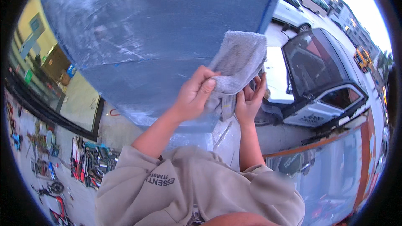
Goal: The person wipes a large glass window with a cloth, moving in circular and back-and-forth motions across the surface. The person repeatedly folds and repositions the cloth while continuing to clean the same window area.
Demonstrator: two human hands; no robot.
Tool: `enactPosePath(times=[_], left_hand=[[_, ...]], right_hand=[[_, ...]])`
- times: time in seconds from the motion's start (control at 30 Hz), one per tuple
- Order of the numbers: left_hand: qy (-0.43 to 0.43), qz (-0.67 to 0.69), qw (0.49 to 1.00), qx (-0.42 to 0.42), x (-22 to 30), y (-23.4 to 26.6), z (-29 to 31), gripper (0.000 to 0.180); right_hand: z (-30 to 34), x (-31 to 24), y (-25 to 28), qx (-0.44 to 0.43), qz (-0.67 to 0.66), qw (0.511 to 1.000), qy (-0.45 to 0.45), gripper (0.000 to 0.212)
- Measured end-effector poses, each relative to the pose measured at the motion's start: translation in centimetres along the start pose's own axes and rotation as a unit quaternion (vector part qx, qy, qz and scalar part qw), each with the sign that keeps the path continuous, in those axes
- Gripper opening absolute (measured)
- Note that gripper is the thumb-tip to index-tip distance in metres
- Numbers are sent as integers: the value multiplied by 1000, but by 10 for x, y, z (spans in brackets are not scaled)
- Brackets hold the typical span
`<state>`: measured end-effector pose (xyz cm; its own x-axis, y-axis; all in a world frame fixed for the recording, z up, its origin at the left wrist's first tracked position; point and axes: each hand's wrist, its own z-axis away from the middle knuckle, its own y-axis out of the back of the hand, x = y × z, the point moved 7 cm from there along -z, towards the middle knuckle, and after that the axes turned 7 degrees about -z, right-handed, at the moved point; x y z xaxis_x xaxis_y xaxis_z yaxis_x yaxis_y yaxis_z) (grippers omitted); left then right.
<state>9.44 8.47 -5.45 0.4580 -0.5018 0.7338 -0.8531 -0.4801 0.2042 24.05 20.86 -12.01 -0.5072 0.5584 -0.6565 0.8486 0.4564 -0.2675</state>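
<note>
A grey, fuzzy cloth [243, 54] with a darker, dirty-looking middle is held up in front of me, its lower edge folded over. My left hand [194, 94] pinches the fold at its lower left between thumb and fingers. At the lower right edge, my right hand [250, 102] grips the cloth with fingers pointing upward, partly hidden behind it. More grey fabric hangs below the fold between both hands. Behind the cloth stands a large blue panel [159, 25] with pale, smeary streaks and a horizontal seam.
To the right stand a white vehicle [310, 115] and a glass-like sheet [335, 167] edged in rusty orange. A glass door [79, 113] opens at the left. Hand tools [94, 163] and a red bicycle-like frame [62, 209] lie on the ground at lower left.
</note>
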Motion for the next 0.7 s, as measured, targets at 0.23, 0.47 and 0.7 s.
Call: enactPosePath(times=[0.23,0.47,0.7], left_hand=[[66,52,996,-38,-29,-48,-1,15],[129,189,935,-272,-40,-121,-15,11],[66,102,891,-438,-38,-184,7,56]], right_hand=[[33,-14,62,-10,162,986,-34,88],[77,-48,141,56,286,955,-58,68],[117,-111,182,187,289,934,-99,57]])
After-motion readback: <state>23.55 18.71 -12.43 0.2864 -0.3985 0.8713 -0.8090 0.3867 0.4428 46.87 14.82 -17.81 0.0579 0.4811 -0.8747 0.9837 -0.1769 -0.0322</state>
